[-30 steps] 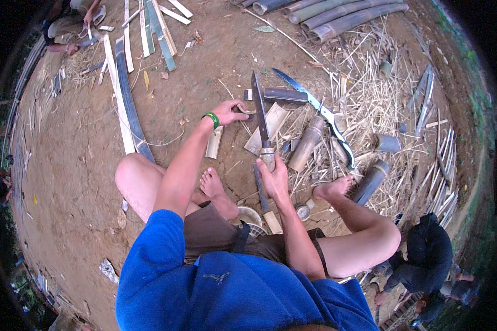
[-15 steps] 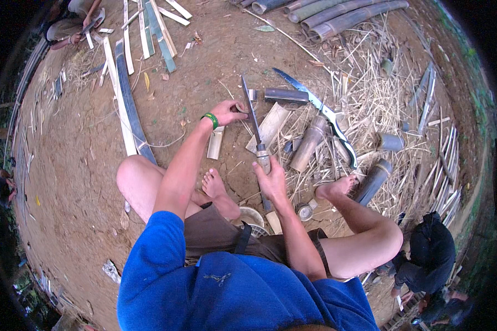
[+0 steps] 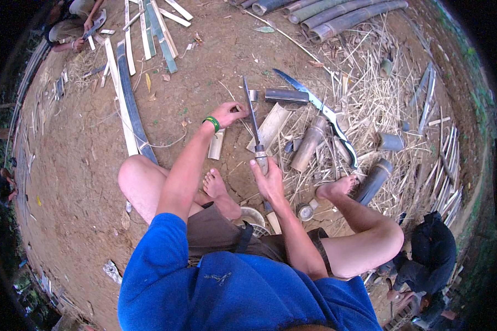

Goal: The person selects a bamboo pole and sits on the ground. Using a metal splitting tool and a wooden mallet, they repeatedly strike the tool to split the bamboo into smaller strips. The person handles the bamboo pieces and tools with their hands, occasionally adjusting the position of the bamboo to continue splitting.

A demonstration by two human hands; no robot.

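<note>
My right hand (image 3: 269, 179) grips the handle of a long straight-bladed knife (image 3: 252, 113), whose dark blade points away from me. Left of the blade, my left hand (image 3: 230, 115) has its fingers closed; a thin pale bamboo strip (image 3: 227, 90) appears to run through them, though the fingers hide much of it. The fingertips are close to the blade. Beyond the knife lies a short dark bamboo tube (image 3: 286, 96). A split bamboo piece (image 3: 273, 126) rests just right of the blade, and a smaller one (image 3: 216, 144) lies below my left wrist.
A folding saw (image 3: 328, 113) and cut bamboo sections (image 3: 309, 142) lie among shavings (image 3: 364, 99) at right. Long bamboo strips (image 3: 132, 99) are at left, poles (image 3: 353, 21) at the far edge. A small round tin (image 3: 305, 212) sits between my legs. People work at upper left and lower right.
My left hand has shifted slightly to the right, its fingers closer together near the blade. The knife has barely moved. The person at lower right has moved their hands a little.
</note>
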